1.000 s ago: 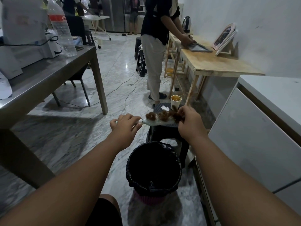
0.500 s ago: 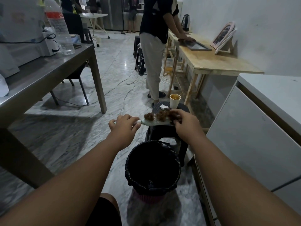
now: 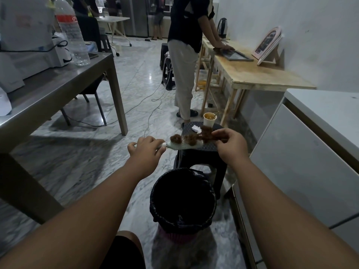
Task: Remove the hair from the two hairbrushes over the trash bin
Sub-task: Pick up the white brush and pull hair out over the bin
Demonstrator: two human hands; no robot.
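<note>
1. Above and a little beyond the trash bin (image 3: 182, 199), I hold one hairbrush (image 3: 184, 145) flat and sideways, bristles up, so whatever I pull loose should end up in the black bag rather than on the marble floor (image 3: 81, 160).
2. My left hand (image 3: 145, 150) is wrapped tight around the handle, which hides it; that steadies the brush while the other hand works.
3. My right hand (image 3: 230, 144) is at the far end of the brush head, thumb and fingers pinched on a tuft of the hair (image 3: 202, 133), which I judge to be the start of a pull.
4. That hair is reddish-brown and matted into fuzzy, rounded clumps strung along the bristles; the brush body is pale, smooth plastic with a long flat head.
5. Inside the round bin, a crinkled, glossy liner is folded over the rim.
6. Behind the brush stands a dark plastic stool (image 3: 202, 150) carrying a paper cup (image 3: 209, 118). A second brush I cannot see.
</note>
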